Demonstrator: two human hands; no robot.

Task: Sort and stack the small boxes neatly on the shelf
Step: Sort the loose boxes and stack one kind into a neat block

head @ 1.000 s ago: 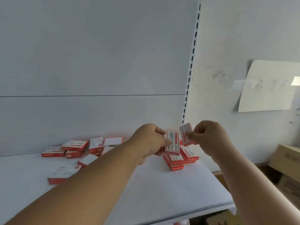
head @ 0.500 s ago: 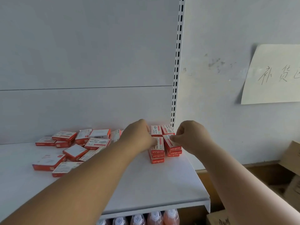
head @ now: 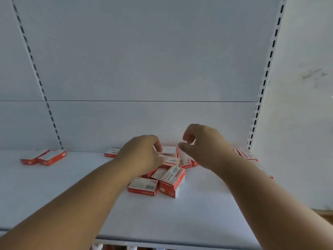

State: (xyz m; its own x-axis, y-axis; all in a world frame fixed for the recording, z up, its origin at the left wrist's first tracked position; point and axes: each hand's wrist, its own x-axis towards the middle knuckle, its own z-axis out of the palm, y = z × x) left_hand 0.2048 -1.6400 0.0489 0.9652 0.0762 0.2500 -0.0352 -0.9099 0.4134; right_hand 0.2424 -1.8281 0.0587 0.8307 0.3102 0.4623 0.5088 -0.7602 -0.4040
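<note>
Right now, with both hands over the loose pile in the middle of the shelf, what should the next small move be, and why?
Probably lower the right hand onto one loose box below it. It hovers curled and seemingly empty, while the left hand already touches the loose pile. The neat stack sits at the shelf's right end.

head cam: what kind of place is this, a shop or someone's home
Most likely a shop or stockroom. The white shelf hangs on slotted metal uprights of the kind used in retail shelving, and many identical small red and white boxes lie on it like stock. The left hand reaches into them.
</note>
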